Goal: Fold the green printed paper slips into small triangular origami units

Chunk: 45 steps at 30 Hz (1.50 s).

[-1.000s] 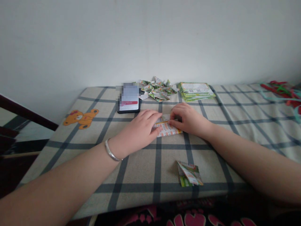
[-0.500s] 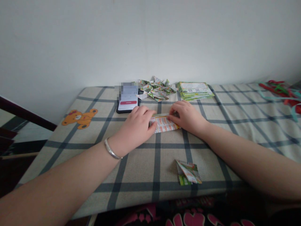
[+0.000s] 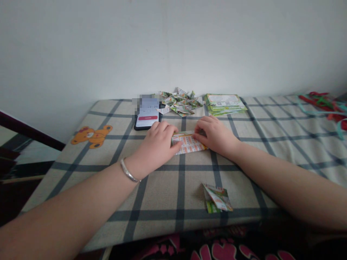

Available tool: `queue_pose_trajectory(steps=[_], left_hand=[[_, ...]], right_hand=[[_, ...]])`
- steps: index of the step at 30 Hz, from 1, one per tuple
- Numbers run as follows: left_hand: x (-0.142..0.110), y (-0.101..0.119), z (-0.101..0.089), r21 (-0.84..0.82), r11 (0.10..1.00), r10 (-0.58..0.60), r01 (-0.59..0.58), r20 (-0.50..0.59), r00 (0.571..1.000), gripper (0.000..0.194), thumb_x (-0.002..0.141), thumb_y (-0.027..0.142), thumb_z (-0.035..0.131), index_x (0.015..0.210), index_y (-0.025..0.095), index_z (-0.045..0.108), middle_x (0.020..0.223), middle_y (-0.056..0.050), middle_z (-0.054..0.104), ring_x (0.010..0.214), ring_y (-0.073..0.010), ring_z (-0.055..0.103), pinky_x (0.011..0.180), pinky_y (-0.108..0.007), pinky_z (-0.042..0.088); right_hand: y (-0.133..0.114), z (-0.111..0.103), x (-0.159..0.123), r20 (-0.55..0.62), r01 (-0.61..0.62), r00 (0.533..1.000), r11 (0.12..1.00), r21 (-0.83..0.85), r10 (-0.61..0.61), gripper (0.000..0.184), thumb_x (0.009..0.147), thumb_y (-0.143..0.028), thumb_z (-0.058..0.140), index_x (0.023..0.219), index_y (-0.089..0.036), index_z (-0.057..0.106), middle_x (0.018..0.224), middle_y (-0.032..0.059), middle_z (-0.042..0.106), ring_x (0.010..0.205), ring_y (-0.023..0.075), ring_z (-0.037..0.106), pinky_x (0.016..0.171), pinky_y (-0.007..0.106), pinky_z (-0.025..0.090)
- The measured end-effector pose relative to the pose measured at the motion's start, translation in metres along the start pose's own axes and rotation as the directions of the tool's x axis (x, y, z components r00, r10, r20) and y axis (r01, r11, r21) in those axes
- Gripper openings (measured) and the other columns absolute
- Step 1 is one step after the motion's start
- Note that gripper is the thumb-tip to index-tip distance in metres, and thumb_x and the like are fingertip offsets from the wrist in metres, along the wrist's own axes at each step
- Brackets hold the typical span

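Both hands rest on a folded printed paper strip (image 3: pixel 188 144) lying flat on the checked tablecloth (image 3: pixel 162 187). My left hand (image 3: pixel 157 146), with a silver bangle on its wrist, presses the strip's left end with curled fingers. My right hand (image 3: pixel 215 135) pinches the strip's right end against the cloth. A folded paper piece (image 3: pixel 217 198) lies alone near the table's front edge, apart from both hands.
A phone (image 3: pixel 148 115) with a lit screen lies just behind my left hand. Behind it lies a heap of small folded papers (image 3: pixel 180 103) and a stack of green leaflets (image 3: pixel 225 104). Red and teal ribbons (image 3: pixel 325 106) lie at the far right. A bear print (image 3: pixel 92 135) marks the cloth at left.
Both hands and the strip have shifted slightly away from me and left; the strip looks narrower, folded flatter. The front folded piece has not moved.
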<state>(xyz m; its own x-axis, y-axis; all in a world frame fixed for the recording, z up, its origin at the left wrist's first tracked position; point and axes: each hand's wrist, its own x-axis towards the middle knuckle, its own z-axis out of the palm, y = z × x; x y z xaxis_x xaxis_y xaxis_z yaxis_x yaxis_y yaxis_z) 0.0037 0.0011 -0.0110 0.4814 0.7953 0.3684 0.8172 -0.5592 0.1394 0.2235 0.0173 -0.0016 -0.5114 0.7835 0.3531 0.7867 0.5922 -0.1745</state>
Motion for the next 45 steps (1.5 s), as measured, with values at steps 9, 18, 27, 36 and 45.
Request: queue_pose_trajectory(steps=[9,18,27,36,45], left_hand=[[0.002,0.0,0.002,0.075,0.996,-0.035,0.037,-0.027,0.999,0.031,0.085,0.041,0.065,0.097,0.013,0.059,0.098,-0.01,0.056,0.099,-0.0282,0.051,0.092,-0.043,0.045],[0.008,0.001,-0.004,0.019,0.999,-0.034,0.034,0.027,0.999,0.023,0.084,0.036,0.064,0.091,0.015,0.056,0.099,-0.01,0.056,0.101,-0.0274,0.053,0.093,-0.044,0.046],[0.012,0.0,0.0,0.074,0.997,-0.005,-0.001,0.075,0.997,0.025,0.088,0.036,0.06,0.091,0.012,0.059,0.103,-0.014,0.056,0.103,-0.029,0.051,0.094,-0.044,0.045],[0.007,0.003,0.001,0.066,0.998,0.019,-0.019,-0.001,1.0,0.024,0.087,0.035,0.062,0.097,0.013,0.058,0.1,-0.01,0.057,0.1,-0.0277,0.051,0.092,-0.043,0.045],[0.006,0.002,0.0,0.036,0.999,0.0,0.0,0.008,1.0,0.026,0.087,0.04,0.061,0.093,0.015,0.057,0.099,-0.01,0.056,0.099,-0.0267,0.052,0.091,-0.043,0.046]], right_hand=[[0.0,0.001,0.004,0.017,-0.024,1.0,0.999,-0.038,0.025,0.011,0.086,-0.026,0.067,0.083,-0.016,0.063,0.086,0.007,0.065,0.086,0.0232,0.056,0.083,0.034,0.041],[0.0,0.002,0.004,0.009,-0.011,1.0,0.999,-0.034,0.011,0.009,0.088,-0.024,0.063,0.082,-0.018,0.059,0.082,0.0062,0.064,0.082,0.022,0.054,0.079,0.033,0.039],[0.004,0.002,0.003,-0.005,0.018,1.0,0.999,0.033,-0.018,0.008,0.086,-0.024,0.064,0.083,-0.018,0.061,0.085,0.0056,0.063,0.083,0.0212,0.054,0.081,0.033,0.04],[0.004,0.001,0.002,0.018,0.017,1.0,1.0,0.018,-0.018,0.02,0.085,-0.034,0.068,0.094,-0.017,0.065,0.098,0.0085,0.065,0.095,0.024,0.057,0.088,0.036,0.041],[0.001,-0.008,-0.001,0.076,-0.029,0.997,0.999,-0.022,0.03,0.03,0.08,-0.042,0.072,0.096,-0.017,0.066,0.092,0.008,0.064,0.09,0.0248,0.057,0.085,0.038,0.042]])
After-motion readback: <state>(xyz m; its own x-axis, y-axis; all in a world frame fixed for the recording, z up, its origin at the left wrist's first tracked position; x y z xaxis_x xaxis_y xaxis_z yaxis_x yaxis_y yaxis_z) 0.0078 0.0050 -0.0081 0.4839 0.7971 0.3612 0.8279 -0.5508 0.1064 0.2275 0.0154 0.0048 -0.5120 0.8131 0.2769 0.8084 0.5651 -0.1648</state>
